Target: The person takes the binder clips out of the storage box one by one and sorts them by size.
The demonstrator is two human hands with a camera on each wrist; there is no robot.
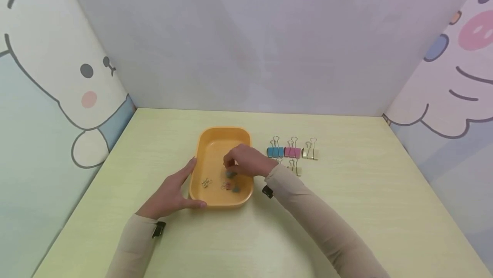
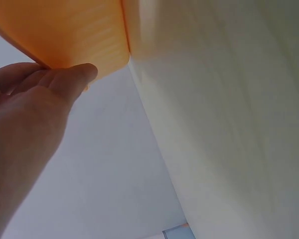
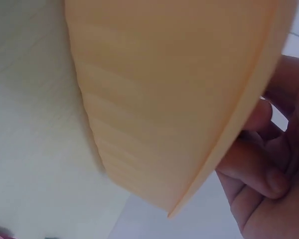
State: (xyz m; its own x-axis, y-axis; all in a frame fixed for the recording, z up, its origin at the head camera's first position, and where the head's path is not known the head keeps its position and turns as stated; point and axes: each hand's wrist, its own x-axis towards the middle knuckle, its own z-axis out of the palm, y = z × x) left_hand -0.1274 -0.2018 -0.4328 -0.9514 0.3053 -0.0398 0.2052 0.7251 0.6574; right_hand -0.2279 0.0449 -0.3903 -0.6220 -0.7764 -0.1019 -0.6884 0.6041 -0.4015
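An orange tray [image 1: 218, 204] stands on the table. My left hand [image 1: 169, 192] rests against its near left corner, with straight fingers along the left side and the thumb at the front rim. In the left wrist view, that hand [image 2: 35, 104] touches the tray's outer wall. My right hand [image 1: 248, 160] reaches over the right rim, fingers bent downward, just above a dark bluish binder clip [image 1: 231, 174]. Its fingertips are hidden, so I cannot tell whether they pinch a clip. Nearer the front lie a pale clip [image 1: 206, 182], a reddish clip [image 1: 226, 186] and a blue clip [image 1: 236, 189].
Right of the tray, larger binder clips stand in two rows: blue [image 1: 275, 152], pink [image 1: 292, 153] and pale yellow [image 1: 310, 153] behind, another pale clip [image 1: 295, 170] in front. My right forearm partly covers the front row. A grey wall [image 1: 246, 55] closes the table's back.
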